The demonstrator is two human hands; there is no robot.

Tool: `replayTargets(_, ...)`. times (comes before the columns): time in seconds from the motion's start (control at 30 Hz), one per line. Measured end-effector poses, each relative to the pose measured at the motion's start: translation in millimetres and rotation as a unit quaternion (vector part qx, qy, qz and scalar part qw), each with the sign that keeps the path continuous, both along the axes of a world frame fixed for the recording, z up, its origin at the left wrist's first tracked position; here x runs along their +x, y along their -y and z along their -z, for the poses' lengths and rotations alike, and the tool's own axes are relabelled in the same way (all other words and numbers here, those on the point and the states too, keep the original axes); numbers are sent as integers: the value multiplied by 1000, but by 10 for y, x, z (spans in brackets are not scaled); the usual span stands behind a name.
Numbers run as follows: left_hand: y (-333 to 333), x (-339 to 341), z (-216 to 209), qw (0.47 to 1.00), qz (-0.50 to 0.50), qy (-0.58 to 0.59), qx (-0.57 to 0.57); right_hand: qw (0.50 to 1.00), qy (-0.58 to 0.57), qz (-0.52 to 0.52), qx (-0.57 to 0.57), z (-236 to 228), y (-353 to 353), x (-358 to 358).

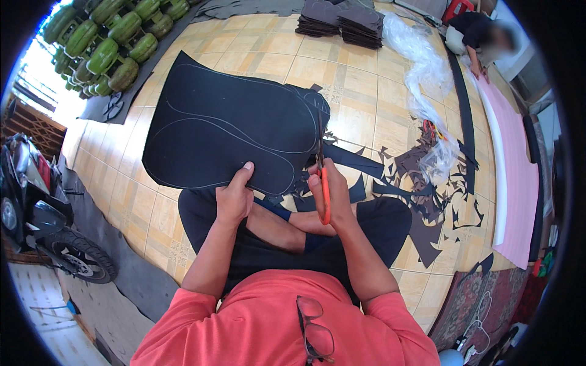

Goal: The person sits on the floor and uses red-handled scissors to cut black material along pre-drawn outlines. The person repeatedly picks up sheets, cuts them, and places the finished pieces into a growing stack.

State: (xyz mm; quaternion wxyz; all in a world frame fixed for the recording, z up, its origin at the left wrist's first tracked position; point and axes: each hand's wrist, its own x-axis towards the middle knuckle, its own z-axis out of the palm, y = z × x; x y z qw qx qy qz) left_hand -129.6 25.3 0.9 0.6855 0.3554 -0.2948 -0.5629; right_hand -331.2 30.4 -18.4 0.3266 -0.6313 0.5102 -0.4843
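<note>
A large black sheet (pixel 226 116) with pale sole-shaped outlines drawn on it spreads in front of my crossed legs. My left hand (pixel 234 198) grips its near edge, the thumb on top and the fingers hidden beneath. In my right hand (pixel 332 189) is a pair of scissors (pixel 325 195) with orange handles. The scissors' dark blades point away from me and lie at the sheet's right edge, beside a rounded outline. Whether the blades are parted is hard to tell.
Black offcuts (pixel 421 177) litter the tiles to my right. Beyond them lie clear plastic wrap (pixel 421 67) and a pink roll (pixel 513 183), where another person (pixel 482 36) crouches. Stacked dark cut pieces (pixel 342 24) sit at the back. Green gas cylinders (pixel 104 52) and a motorcycle (pixel 49 219) stand left.
</note>
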Motion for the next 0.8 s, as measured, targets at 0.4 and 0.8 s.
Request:
replayTargets(0.4, 40, 161, -3, 999, 19, 11, 34, 995, 63, -32, 64, 202, -19, -27)
replayTargets(0.8, 47, 360, 19, 993, 56, 68, 75, 991, 80, -46, 101, 187, -150, -73)
